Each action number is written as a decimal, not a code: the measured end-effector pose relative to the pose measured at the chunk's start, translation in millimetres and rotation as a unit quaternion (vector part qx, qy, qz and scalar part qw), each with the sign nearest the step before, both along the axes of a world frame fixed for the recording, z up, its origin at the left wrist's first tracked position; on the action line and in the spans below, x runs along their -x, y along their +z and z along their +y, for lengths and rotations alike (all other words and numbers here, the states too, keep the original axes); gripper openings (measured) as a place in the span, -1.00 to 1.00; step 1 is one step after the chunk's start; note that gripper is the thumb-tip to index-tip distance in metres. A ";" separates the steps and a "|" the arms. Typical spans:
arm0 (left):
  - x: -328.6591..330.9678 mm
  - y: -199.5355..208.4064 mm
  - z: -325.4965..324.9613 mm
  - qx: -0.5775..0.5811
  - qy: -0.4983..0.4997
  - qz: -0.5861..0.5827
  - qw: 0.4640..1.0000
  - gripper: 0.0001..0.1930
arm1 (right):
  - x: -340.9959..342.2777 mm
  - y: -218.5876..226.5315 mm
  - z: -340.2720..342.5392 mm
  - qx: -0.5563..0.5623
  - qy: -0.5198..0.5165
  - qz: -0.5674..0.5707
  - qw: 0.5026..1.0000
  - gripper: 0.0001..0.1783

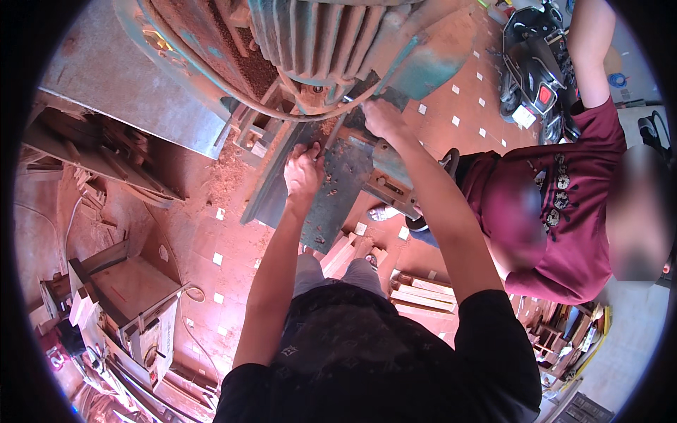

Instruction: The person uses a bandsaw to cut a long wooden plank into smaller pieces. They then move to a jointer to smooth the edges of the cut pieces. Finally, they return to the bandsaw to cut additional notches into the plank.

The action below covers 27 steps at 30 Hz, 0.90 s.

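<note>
A woodworking machine with a dark metal table (335, 190) and a finned motor (317, 35) stands in front of me, dusted with shavings. My left hand (305, 170) rests low over the table beside the long fence (271, 180), its fingers curled; what they hold, if anything, is hidden. Farther right, my right hand (382, 118) is closed by the machine's body, just under the curved cable (310, 116). Its fingertips are out of sight, so I cannot make out what it grips. Reddish sawdust (328, 127) lies between the two hands.
Close on my right is a person in a maroon shirt (550, 204). A motorbike (532, 77) is parked beyond. Stacked wood strips (423, 292) lie near my feet. To the left are a metal sheet (134, 99), a wooden box (134, 282) and a cord (194, 292) on the floor.
</note>
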<state>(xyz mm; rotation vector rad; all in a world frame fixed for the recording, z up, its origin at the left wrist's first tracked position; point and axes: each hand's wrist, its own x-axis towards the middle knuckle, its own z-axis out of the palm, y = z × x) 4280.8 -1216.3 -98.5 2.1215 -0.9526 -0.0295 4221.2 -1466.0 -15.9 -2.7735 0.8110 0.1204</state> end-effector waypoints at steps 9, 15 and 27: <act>-2.7 3.2 0.5 -0.018 0.007 0.009 1.000 -0.62 | 5.4 -2.1 -5.7 -0.006 0.023 -0.029 0.999 -0.81; -2.2 9.5 5.5 -0.021 0.008 0.035 0.999 -0.53 | 2.2 9.7 -1.6 0.009 0.024 0.030 0.999 -0.74; 45.7 -27.4 36.9 -0.174 0.016 -0.098 0.980 0.04 | 100.3 44.5 94.9 -0.050 -0.056 -0.125 0.989 -0.86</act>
